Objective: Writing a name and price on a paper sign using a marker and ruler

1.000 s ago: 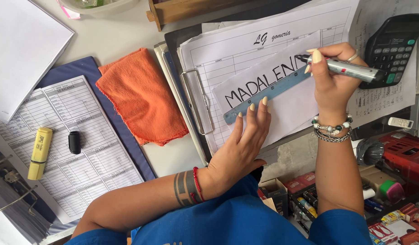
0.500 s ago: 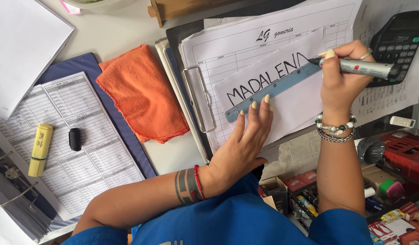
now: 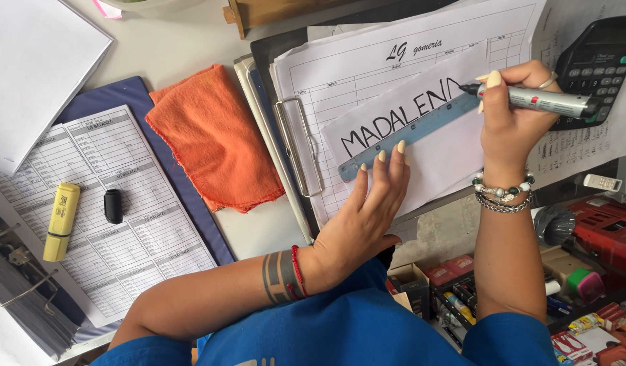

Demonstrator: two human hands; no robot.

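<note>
My left hand [image 3: 370, 203] presses its fingertips on a blue ruler [image 3: 421, 132], which lies slanted across a white sheet of paper [image 3: 448, 156]. Black block letters run along the ruler's upper edge. My right hand [image 3: 509, 115] grips a grey marker [image 3: 543, 100] with its black tip touching the paper at the end of the lettering. The sheet rests on printed forms held in a clipboard [image 3: 296, 146].
An orange cloth [image 3: 214, 139] lies left of the clipboard. Farther left, a yellow highlighter [image 3: 61, 220] and a black cap [image 3: 113, 206] rest on printed forms. A black calculator [image 3: 597, 64] sits at the upper right. Boxes and small items fill the shelf at lower right.
The marker tip has moved right along the ruler, and one more letter has appeared at the end of the word. My left hand has stayed on the ruler.
</note>
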